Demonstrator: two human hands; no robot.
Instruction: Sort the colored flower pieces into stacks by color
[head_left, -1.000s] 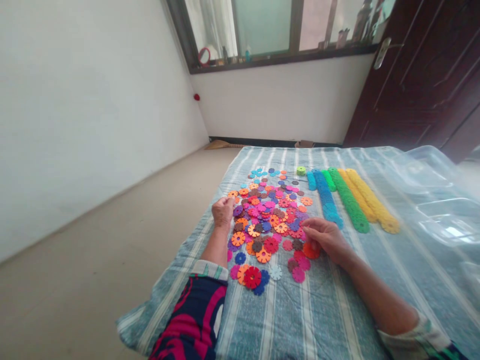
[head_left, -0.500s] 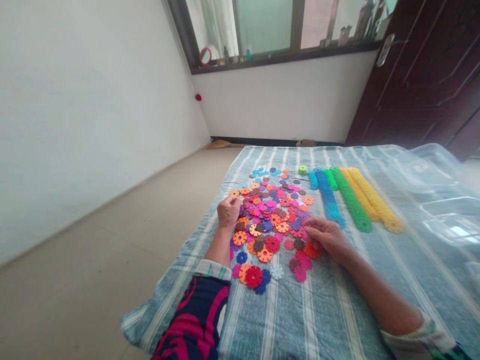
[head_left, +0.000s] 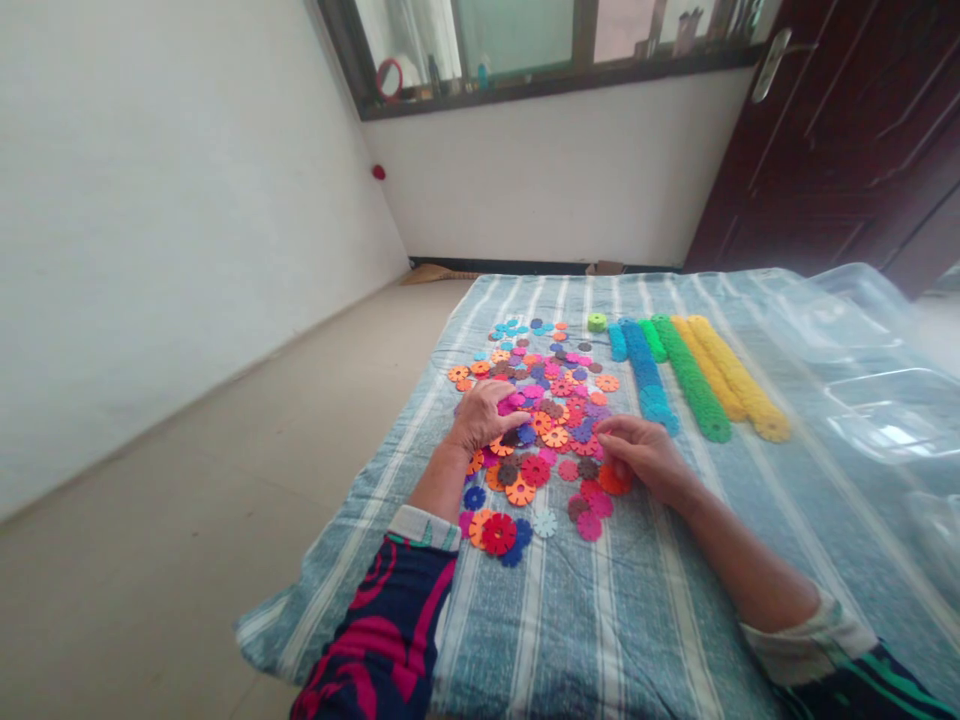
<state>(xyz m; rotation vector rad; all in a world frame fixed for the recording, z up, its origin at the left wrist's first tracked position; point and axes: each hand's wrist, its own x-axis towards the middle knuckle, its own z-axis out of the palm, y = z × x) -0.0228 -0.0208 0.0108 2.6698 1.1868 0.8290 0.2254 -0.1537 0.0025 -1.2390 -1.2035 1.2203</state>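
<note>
Presently, sorting of the flat flower-shaped plastic discs stands partly done, judging from the layout. Beyond and to the right of the right fingertips lie finished rows: a blue row [head_left: 646, 372], a green row [head_left: 688, 378] and two yellow rows [head_left: 731, 378], each of one colour, overlapped edge on edge. A lone green disc [head_left: 597, 322] sits at their far end. The greater share remains: a loose mixed pile of discs [head_left: 551, 400], orange, pink, red, purple and brown, spreads between and beyond both hands, with stragglers nearer the body than the fingers.

The left hand [head_left: 484, 415] rests palm-down on the pile's left part, fingers slightly spread and curled onto discs; whether it pinches one cannot be told. The right hand [head_left: 645, 455] lies at the pile's right edge, fingertips drawn together on pink discs, with an orange disc [head_left: 613, 482] partly under it; a firm grip cannot be confirmed.

The work surface is a blue-and-white striped cloth [head_left: 637, 620]. Clear plastic bins [head_left: 870, 400] stand well to the right. The room has white walls, a beige floor, a high window and a dark door [head_left: 847, 150].
</note>
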